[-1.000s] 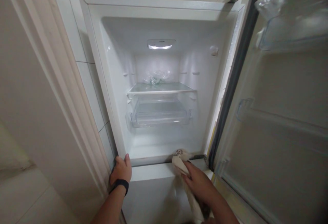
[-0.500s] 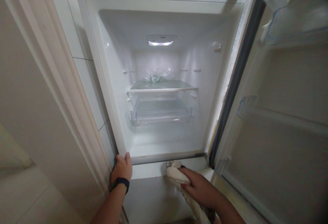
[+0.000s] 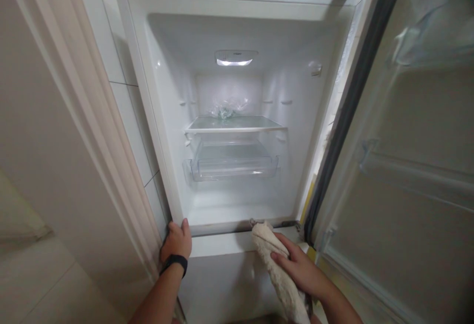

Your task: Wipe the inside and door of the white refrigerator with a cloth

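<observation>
A white refrigerator [image 3: 237, 5] stands with its upper compartment uncovered. My left hand [image 3: 177, 243], with a dark band on the wrist, grips the cabinet's lower left edge, thumb on the front and fingers round the side. In my right hand [image 3: 301, 267] is a bunched, off-white cloth [image 3: 272, 260], its tip against the lower rim of the compartment, right of centre. Part of that hand's fingers is hidden behind the cloth. Below the rim is the closed lower door [image 3: 218, 284] with a white top edge.
The upper door [image 3: 403, 121] is swung out to the right, with clear door bins and a dark gasket [image 3: 342, 111]. Inside are a glass shelf [image 3: 237, 124], a crumpled plastic bag [image 3: 226, 109] and a clear drawer [image 3: 235, 168]. A door frame [image 3: 96, 116] runs close on the left.
My right hand and the cloth have moved right and slightly up along the lower rim. The open door has swung a little further right. My left hand stays at the edge.
</observation>
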### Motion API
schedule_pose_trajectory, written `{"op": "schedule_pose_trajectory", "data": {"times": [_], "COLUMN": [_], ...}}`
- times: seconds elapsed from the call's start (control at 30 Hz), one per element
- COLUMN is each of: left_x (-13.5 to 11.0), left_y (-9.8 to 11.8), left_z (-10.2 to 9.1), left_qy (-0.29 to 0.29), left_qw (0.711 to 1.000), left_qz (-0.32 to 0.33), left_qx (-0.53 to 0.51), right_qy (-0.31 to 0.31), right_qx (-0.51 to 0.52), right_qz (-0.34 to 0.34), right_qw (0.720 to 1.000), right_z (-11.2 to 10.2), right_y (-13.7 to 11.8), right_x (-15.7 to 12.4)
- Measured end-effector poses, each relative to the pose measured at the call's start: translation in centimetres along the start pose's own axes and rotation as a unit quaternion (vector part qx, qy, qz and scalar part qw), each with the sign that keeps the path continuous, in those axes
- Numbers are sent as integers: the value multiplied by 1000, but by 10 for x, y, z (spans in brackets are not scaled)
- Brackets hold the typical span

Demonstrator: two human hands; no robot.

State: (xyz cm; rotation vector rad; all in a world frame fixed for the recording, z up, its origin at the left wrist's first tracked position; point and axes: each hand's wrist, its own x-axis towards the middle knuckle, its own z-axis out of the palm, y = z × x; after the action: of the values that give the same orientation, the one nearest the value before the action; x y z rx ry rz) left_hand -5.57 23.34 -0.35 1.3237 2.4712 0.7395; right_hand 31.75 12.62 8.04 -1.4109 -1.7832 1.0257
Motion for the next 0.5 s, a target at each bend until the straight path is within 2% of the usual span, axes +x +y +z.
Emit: {"op": "schedule_pose_trajectory", "data": {"times": [0.2, 0.33, 0.43, 0.5], "left_x": [3, 4, 4, 3], "left_y": [-3, -4, -3, -2], "left_z": [3, 5, 5, 4], "left_qy": [-4, 0, 4, 8], "left_qw": [1000, 1000, 1000, 1000], "left_qz": [5, 5, 6, 8], "left_qx": [-8, -10, -7, -4], "right_qy": [3, 19, 84, 137], "right_qx": [-5, 18, 52, 38], "right_qz": [1, -3, 13, 16], "right_qw": [1000, 1000, 995, 990], "right_z": [-6, -2, 6, 11], "right_y": [8, 15, 25, 33], "right_x": [-6, -7, 1, 10]}}
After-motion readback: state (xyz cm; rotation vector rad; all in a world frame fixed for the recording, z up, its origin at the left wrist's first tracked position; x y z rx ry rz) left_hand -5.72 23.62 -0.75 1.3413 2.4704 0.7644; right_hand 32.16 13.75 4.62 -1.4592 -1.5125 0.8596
